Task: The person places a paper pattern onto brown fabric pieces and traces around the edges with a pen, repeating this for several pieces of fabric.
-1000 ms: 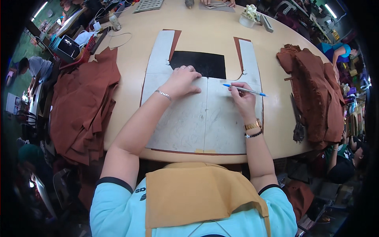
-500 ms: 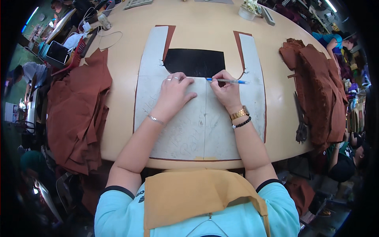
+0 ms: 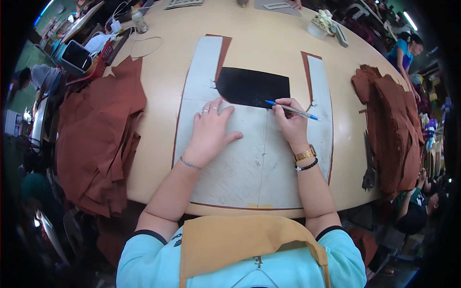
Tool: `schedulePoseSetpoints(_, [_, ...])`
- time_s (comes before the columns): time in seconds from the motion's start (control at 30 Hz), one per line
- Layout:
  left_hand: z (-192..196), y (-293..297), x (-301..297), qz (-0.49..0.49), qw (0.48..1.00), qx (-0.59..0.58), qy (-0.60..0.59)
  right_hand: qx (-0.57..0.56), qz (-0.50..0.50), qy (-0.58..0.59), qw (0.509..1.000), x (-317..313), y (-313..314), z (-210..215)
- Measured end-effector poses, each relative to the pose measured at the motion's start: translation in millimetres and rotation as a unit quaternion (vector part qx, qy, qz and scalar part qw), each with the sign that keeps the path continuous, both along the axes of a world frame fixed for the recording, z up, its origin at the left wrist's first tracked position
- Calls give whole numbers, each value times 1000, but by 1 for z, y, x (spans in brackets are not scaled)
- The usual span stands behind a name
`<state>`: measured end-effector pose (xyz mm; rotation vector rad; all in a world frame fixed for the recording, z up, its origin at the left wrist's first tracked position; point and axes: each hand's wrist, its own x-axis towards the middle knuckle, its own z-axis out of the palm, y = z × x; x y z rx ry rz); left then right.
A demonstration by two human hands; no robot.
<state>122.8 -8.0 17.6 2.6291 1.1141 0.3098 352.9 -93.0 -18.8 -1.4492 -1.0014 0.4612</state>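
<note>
A pale grey-white pattern template (image 3: 235,168) with a deep cut-out at its far edge lies on the table. Reddish-brown fabric (image 3: 308,77) shows along its edges. Inside the cut-out is a black sheet (image 3: 254,86); whether it lies over or under the neighbouring layers is hard to tell. My left hand (image 3: 210,127) rests on the template just below the cut-out, fingers spread and holding nothing. Between the fingers of my right hand (image 3: 291,124) is a clear pen with blue ends (image 3: 297,112). Its blue tip points left over the black sheet's near edge.
Piles of reddish-brown fabric lie at the left (image 3: 98,139) and right (image 3: 394,129). Dark scissors (image 3: 369,168) lie beside the right pile. A white pot (image 3: 317,30) stands far right, a bottle (image 3: 139,20) and cable far left. Other people are around the table.
My right hand has lifted the pen off the cut-out's edge, and its tip now sits over the black sheet. My left fingers have straightened and spread. The whole view has shifted slightly.
</note>
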Motion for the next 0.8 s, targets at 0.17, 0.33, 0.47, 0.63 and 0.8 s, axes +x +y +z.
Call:
schedulePoseSetpoints(0.17, [3, 3, -4, 12, 1000, -20, 6, 5, 95, 32, 995, -21, 43, 4])
schedulePoseSetpoints(0.33, [4, 4, -3, 5, 999, -33, 15, 32, 129, -4, 991, -50, 104, -3])
schedulePoseSetpoints(0.47, [4, 3, -2, 8, 999, -33, 36, -20, 123, -48, 991, -57, 115, -8])
schedulePoseSetpoints(0.63, [3, 5, 0, -16, 999, -14, 33, 1, 158, -35, 987, -58, 114, -14])
schedulePoseSetpoints(0.8, [3, 5, 0, -7, 999, -26, 24, 31, 140, -94, 985, -57, 116, -12])
